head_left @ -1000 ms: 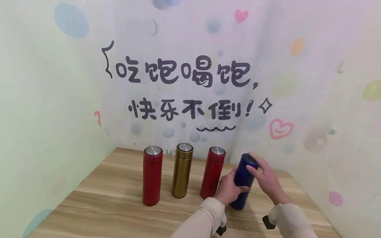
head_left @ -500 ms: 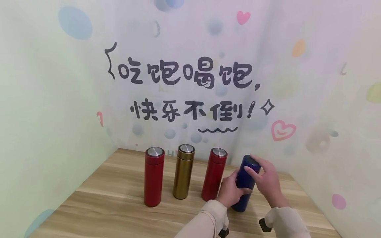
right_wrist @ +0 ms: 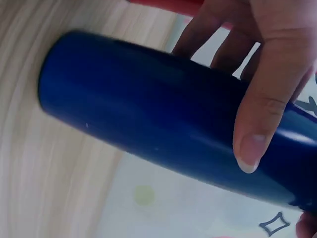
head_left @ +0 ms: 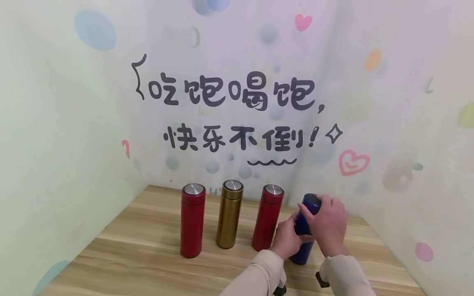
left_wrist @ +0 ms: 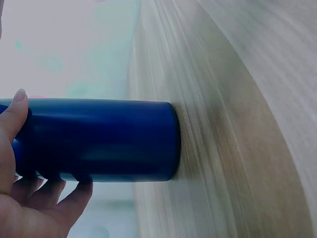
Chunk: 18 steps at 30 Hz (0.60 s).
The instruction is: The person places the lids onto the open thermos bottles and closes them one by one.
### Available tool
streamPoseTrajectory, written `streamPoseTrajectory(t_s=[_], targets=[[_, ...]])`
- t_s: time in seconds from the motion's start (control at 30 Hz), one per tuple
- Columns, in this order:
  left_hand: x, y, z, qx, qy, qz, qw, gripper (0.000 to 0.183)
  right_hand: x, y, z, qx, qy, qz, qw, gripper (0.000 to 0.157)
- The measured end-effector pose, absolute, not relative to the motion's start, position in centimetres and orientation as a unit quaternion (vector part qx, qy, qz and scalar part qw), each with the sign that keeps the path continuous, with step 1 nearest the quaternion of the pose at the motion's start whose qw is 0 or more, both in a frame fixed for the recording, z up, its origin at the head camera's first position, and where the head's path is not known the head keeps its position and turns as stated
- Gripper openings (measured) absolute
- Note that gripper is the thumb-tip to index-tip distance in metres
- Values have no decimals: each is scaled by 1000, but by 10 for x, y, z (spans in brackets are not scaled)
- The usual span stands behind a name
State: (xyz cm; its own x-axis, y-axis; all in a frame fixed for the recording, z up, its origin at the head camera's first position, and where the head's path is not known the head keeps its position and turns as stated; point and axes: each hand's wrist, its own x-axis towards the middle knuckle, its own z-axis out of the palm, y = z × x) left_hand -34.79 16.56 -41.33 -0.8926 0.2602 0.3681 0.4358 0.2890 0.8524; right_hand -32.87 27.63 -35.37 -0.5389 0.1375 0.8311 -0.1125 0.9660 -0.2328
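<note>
A blue vacuum flask (head_left: 301, 255) stands on the wood-grain table, at the right end of a row of flasks. My left hand (head_left: 287, 238) grips it round the middle, thumb across the near side. My right hand (head_left: 329, 220) holds the dark-topped lid (head_left: 310, 200), thumb on the left and fingers over the far right side. In the left wrist view the blue flask's (left_wrist: 109, 139) base meets the tabletop. The right wrist view shows the left thumb (right_wrist: 257, 129) across the flask; only a fingertip of the right hand (right_wrist: 307, 225) appears at the lower right corner.
Just left of the hands stands a red flask (head_left: 266, 222) with a silver-topped lid. Beyond it are a gold flask (head_left: 228, 218) and another red flask (head_left: 192, 226). A printed curtain (head_left: 237, 53) hangs behind the wood-grain table (head_left: 129, 255).
My right hand has turned on the lid, so more of its back faces the head view. The left hand keeps its grip on the flask. The head view has shifted slightly.
</note>
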Motion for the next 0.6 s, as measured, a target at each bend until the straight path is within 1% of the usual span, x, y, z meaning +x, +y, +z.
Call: streamPoseTrajectory(t_s=[0.07,0.17,0.33,0.4,0.53,0.6], targets=[[-347,166,-413,-217,-801,-552,82,73,-328,276,-353,-11,-872,114,477,64],[-347,166,-412,-218,-801,-552,80,71,-326,277,-353,6,-879,129,459,60],[-348,167,-412,-223,-789,-567,75,65,-323,288,-351,103,-875,244,406,44],[-348,167,-412,-224,-787,-570,79,64,-322,294,-347,147,-867,281,383,41],[-348,166,-413,-226,-783,-572,87,65,-320,305,-341,206,-868,296,343,42],[-348,166,-414,-228,-782,-573,88,65,-319,309,-340,214,-876,278,330,43]])
